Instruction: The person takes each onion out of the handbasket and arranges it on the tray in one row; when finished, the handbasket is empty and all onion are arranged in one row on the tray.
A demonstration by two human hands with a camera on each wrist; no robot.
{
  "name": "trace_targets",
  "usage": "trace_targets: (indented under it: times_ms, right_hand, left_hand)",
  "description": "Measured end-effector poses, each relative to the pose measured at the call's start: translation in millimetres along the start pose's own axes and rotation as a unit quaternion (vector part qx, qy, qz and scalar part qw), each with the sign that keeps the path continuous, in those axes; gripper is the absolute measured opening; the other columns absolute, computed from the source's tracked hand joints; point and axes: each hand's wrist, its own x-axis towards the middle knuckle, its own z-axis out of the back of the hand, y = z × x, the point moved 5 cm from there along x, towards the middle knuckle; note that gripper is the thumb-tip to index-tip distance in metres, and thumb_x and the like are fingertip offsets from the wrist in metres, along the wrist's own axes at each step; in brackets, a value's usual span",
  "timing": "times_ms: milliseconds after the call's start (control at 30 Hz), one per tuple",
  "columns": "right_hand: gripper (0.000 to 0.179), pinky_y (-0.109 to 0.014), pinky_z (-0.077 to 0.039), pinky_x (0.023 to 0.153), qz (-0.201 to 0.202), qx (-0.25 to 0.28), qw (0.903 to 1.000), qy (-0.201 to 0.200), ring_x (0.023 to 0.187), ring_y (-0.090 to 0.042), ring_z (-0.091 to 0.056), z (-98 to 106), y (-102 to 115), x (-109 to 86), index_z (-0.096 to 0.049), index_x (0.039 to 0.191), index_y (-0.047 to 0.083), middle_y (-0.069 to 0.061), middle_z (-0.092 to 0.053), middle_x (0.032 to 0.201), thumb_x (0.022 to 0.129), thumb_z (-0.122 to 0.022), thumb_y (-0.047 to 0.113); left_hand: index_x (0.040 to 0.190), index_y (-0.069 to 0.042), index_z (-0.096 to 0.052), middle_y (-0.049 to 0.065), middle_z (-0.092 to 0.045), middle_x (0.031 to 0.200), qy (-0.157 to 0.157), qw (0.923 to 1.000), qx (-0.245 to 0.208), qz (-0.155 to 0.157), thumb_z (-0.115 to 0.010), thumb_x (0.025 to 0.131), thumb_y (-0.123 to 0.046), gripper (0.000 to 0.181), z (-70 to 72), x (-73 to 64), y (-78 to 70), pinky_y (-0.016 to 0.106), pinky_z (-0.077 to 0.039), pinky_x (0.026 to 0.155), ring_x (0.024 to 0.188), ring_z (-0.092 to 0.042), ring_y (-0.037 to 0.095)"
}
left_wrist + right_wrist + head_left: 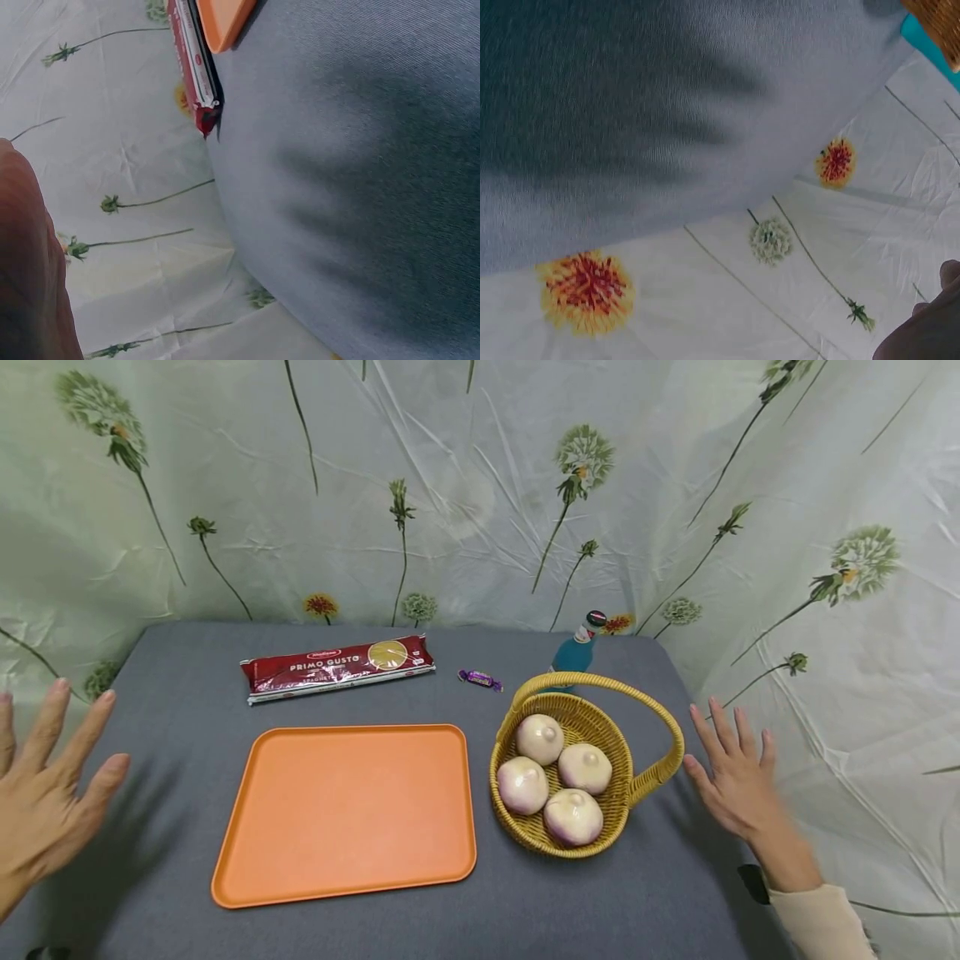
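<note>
My left hand [52,785] is held with fingers spread over the table's left side, touching nothing. Past the right edge of the basket, my right hand [738,772] is also spread and holds nothing. A yellow wicker basket [630,785] with a tall arched handle carries several white-and-purple onion-like vegetables [573,817]. To its left lies an orange rectangular tray [345,814] with nothing on it. Behind the tray is a red packet of spaghetti [337,667]. A purple wrapped candy [480,679] lies to the packet's right. Behind the basket stands a blue bottle [573,653], partly hidden by the handle.
The grey tabletop [360,931] carries all these things. A pale curtain [465,485] printed with dandelions hangs behind the table and along its sides. In the left wrist view, the packet's end [202,97] lies close to the table's far edge.
</note>
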Motion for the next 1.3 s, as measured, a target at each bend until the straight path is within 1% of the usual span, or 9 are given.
trace_targets:
  times_ms: [67,300,533,700,833,1000,1100,1200,1300]
  right_hand:
    - [0.065,-0.070,0.005,0.113,0.015,0.016,0.9998,0.002,0.156,-0.035,0.005,-4.0,2.2,-1.1,-0.013,0.162,0.027,0.000,0.000,0.170,0.106,-0.037,0.049]
    - [0.075,-0.071,0.004,0.112,0.058,0.063,0.9964,-0.001,0.156,-0.033,0.003,-14.4,7.0,-2.7,-0.020,0.161,0.025,0.000,-0.004,0.170,0.100,-0.037,0.065]
    - [0.084,-0.070,0.004,0.113,0.079,0.089,0.9929,-0.008,0.156,-0.031,0.001,-20.8,12.9,-1.0,-0.019,0.162,0.025,-0.006,-0.012,0.169,0.095,-0.030,0.076]
    - [0.095,-0.071,0.004,0.112,0.079,0.136,0.9875,-0.008,0.155,-0.037,-0.002,-27.3,18.3,0.4,-0.027,0.160,0.019,-0.007,-0.015,0.168,0.089,-0.030,0.083]
    - [0.102,-0.071,0.005,0.112,0.080,0.184,0.9796,0.002,0.155,-0.038,-0.002,-35.7,23.0,-0.2,-0.028,0.158,0.011,-0.004,-0.016,0.168,0.087,-0.032,0.085]
    - [0.103,-0.074,0.003,0.110,0.102,0.269,0.9575,0.018,0.156,-0.024,0.001,-47.1,35.2,1.1,-0.023,0.160,0.011,-0.012,-0.015,0.168,0.087,-0.040,0.082]
    - [0.103,-0.080,0.000,0.106,0.099,0.330,0.9384,0.029,0.156,-0.018,0.004,-55.9,42.7,1.3,-0.019,0.161,0.012,-0.012,-0.010,0.169,0.087,-0.047,0.079]
    - [0.105,-0.081,-0.003,0.105,0.097,0.392,0.9137,0.042,0.156,-0.018,0.006,-65.3,48.3,0.2,-0.015,0.161,0.011,-0.008,-0.002,0.170,0.087,-0.057,0.072]
    - [0.105,-0.057,-0.008,0.120,0.101,0.429,0.8962,0.053,0.156,-0.021,0.008,-69.9,52.2,-1.0,-0.009,0.162,0.008,-0.008,0.006,0.169,0.089,-0.066,0.060]
  left_hand:
    - [0.161,-0.035,-0.011,-0.003,0.003,0.169,0.028,0.9994,0.013,0.013,-0.012,0.096,-0.076,0.077,-1.0,1.7,-1.6,0.053,0.010,0.122,0.155,0.012,0.036]
    - [0.162,-0.030,-0.007,0.000,0.008,0.169,0.081,0.9955,0.045,0.024,-0.008,0.099,-0.071,0.074,-3.9,8.0,-6.5,0.054,0.011,0.121,0.153,0.018,0.036]
    - [0.160,-0.034,0.005,-0.003,0.019,0.166,0.168,0.9803,0.089,0.056,-0.014,0.102,-0.065,0.069,-9.2,16.1,-13.2,0.056,0.022,0.116,0.149,0.030,0.029]
    - [0.159,-0.032,0.011,0.002,0.024,0.164,0.193,0.9719,0.121,0.059,-0.013,0.100,-0.069,0.074,-13.6,22.1,-20.9,0.059,0.021,0.116,0.149,0.031,0.031]
    - [0.159,-0.031,0.012,0.001,0.025,0.164,0.205,0.9685,0.132,0.051,-0.016,0.102,-0.066,0.072,-16.2,25.5,-28.8,0.062,0.020,0.115,0.148,0.032,0.031]
    - [0.160,-0.030,0.012,0.002,0.025,0.164,0.214,0.9667,0.137,0.030,-0.019,0.103,-0.063,0.072,-17.9,29.8,-42.2,0.063,0.022,0.113,0.147,0.033,0.033]
    - [0.160,-0.030,0.012,0.002,0.025,0.164,0.218,0.9655,0.140,0.022,-0.021,0.103,-0.062,0.073,-20.0,32.9,-50.4,0.062,0.023,0.113,0.147,0.033,0.033]
    - [0.160,-0.031,0.008,0.000,0.022,0.166,0.206,0.9699,0.129,0.009,-0.023,0.104,-0.060,0.071,-21.8,36.0,-57.9,0.062,0.022,0.114,0.149,0.031,0.031]
    - [0.161,-0.032,0.006,-0.002,0.021,0.166,0.197,0.9735,0.116,-0.001,-0.025,0.104,-0.059,0.070,-23.9,41.2,-65.8,0.062,0.021,0.114,0.150,0.029,0.030]
